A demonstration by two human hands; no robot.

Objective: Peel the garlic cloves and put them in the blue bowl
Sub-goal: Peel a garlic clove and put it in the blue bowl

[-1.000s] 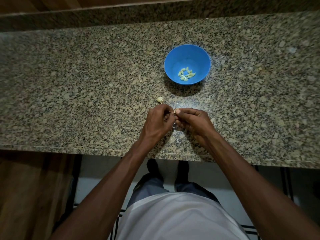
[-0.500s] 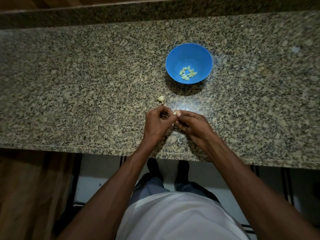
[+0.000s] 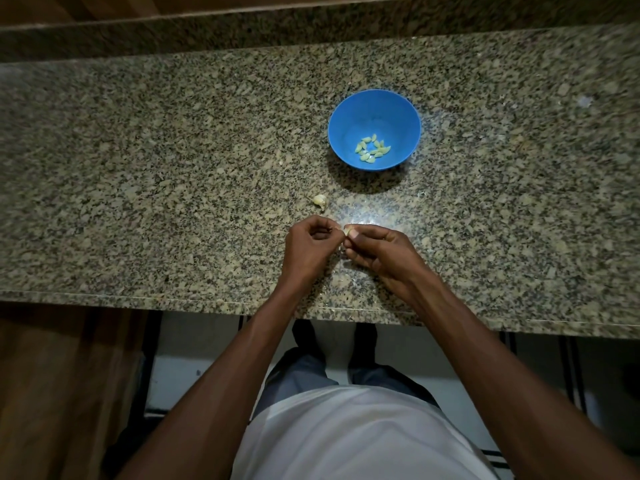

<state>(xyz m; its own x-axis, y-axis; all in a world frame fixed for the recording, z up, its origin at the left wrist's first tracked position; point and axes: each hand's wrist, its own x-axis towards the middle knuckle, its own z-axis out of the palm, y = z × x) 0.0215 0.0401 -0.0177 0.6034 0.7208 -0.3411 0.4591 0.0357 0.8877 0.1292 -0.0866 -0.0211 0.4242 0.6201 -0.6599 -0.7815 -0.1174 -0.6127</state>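
We see the right hand [image 3: 377, 251] pinching a small pale clove [image 3: 347, 230] between thumb and forefinger, its other fingers curled under. The left hand [image 3: 310, 247] is just beside it, fingers curled inward and the tips close to the clove; whether it grips a piece of skin we cannot tell, it is too small. Both hands are above the counter [image 3: 138, 174], near its front edge.

A little beyond the left hand lies another clove [image 3: 320, 200] on the stone, alone. Further back and slightly right stands the bowl [image 3: 349, 123], blue and round, with a small heap of peeled cloves [image 3: 372, 149] at its bottom. The bowl throws a dark shadow toward us.

The counter is speckled granite, beige and black, with a bright reflection of light near the hands. Behind it rises a low granite ledge [image 3: 242, 26], then wood. Below the edge we see a pale floor [image 3: 197, 344] with dark stripes, and brown wood [image 3: 62, 393] at the left.
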